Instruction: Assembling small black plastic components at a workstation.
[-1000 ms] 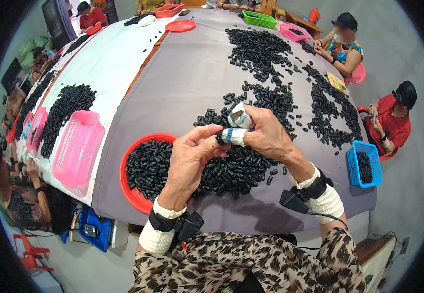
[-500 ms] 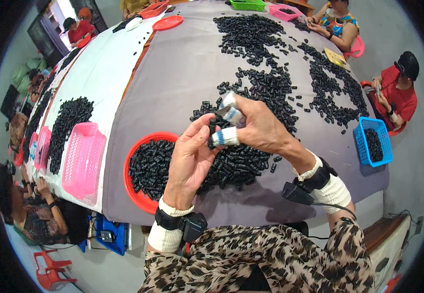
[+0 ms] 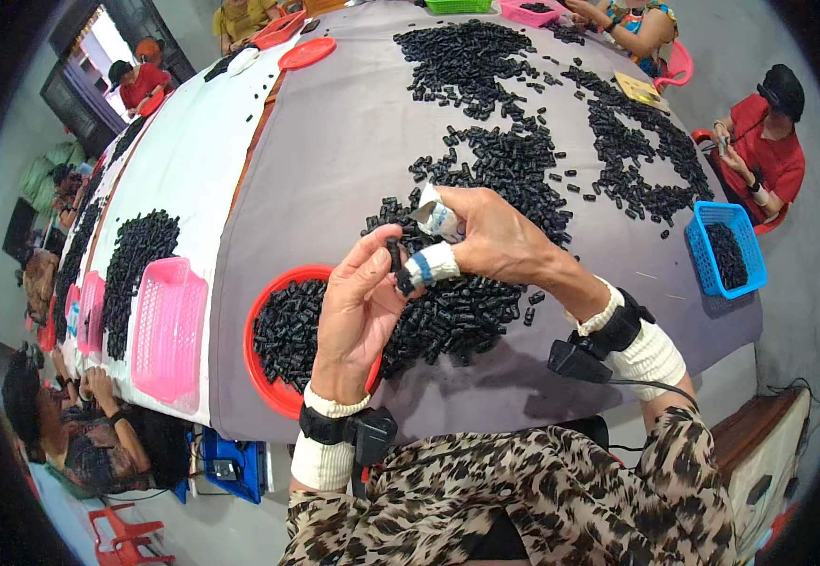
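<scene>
Between the thumb and fingertips of my left hand (image 3: 361, 307) is a small black cylindrical piece (image 3: 393, 253). Close beside it, my right hand (image 3: 500, 236) is curled, with white wraps (image 3: 434, 262) on its fingers, one banded in blue. Whatever its fingertips may grip is hidden by these wraps. Below my hands lies a heap of black pieces (image 3: 448, 325), continuous with a long pile (image 3: 509, 170) running away across the grey cloth. A round red tray (image 3: 261, 370) full of the same pieces sits partly behind my left wrist.
A blue basket (image 3: 753, 274) holding black pieces stands at the right table edge. On the left are a pink basket (image 3: 167, 330) and another pile (image 3: 144, 255) on white cloth. A red lid (image 3: 306, 53) lies farther off. Several people sit around the grey-covered table (image 3: 306, 170).
The view has shifted slightly, so the table sits a little differently in it. My hands stay close together, and the black piece now shows more upright at the left fingertips.
</scene>
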A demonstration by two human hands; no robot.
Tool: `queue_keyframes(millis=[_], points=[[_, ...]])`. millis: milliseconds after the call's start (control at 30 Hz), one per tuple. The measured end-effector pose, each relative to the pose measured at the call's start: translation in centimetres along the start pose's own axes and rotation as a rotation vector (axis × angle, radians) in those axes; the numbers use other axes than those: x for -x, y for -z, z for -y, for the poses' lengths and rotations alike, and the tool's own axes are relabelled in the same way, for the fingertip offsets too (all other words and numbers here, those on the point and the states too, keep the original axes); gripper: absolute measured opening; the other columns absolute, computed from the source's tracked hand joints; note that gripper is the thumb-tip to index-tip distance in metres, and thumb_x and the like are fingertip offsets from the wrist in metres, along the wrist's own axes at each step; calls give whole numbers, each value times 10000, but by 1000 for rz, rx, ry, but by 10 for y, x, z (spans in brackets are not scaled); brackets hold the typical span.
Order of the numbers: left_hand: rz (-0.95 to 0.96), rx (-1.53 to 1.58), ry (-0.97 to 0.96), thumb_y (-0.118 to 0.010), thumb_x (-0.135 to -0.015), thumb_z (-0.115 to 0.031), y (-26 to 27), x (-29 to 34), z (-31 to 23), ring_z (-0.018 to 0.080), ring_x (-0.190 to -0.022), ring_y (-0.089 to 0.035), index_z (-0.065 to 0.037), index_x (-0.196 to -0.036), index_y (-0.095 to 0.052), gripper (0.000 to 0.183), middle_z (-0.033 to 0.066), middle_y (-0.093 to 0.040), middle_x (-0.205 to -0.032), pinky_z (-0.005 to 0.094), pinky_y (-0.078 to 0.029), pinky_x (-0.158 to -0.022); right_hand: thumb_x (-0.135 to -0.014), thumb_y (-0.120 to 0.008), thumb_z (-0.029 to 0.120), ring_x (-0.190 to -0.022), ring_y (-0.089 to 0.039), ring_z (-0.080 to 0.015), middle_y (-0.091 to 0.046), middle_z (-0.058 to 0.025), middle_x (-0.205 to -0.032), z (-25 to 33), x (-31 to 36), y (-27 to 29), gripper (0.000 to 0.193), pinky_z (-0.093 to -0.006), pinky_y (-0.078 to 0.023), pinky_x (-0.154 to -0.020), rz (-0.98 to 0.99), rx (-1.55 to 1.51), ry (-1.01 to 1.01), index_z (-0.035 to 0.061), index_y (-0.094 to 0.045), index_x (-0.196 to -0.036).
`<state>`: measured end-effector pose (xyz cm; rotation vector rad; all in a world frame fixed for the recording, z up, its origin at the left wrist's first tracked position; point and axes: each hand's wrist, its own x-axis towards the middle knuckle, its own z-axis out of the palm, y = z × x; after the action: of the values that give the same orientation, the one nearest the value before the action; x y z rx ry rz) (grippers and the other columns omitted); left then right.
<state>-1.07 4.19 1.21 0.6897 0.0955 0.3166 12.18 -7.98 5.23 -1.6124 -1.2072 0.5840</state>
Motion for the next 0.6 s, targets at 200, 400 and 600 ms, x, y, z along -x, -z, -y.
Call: queue_keyframes(millis=[200, 400, 600], points=[[62, 171, -2, -557, -867, -86, 6, -3, 6, 156, -865, -567, 9, -1137, -504, 292, 83, -588, -928, 271, -487, -784, -649, -719, 431, -606, -566, -255, -587, -140, -675, 0, 0, -3, 480, -352, -435, -586, 32, 198, 46, 0, -567, -795], [35, 294, 12, -508, -894, -115, 0, 0, 10, 198, -907, -579, 11, -1114, -511, 254, 116, -585, -994, 356, -494, -831, -654, -733, 269, -596, -471, -89, -531, -18, -643, 3, -2, -4, 343, -270, -397, -542, 74, 190, 46, 19, -530, -768], [70, 277, 17, -519, -889, -117, 6, -2, 13, 197, -916, -588, 12, -1112, -519, 257, 112, -588, -997, 376, -490, -856, -634, -741, 282, -616, -492, -103, -532, -20, -647, 6, -2, -3, 342, -266, -402, -566, 118, 117, -37, 26, -550, -756]])
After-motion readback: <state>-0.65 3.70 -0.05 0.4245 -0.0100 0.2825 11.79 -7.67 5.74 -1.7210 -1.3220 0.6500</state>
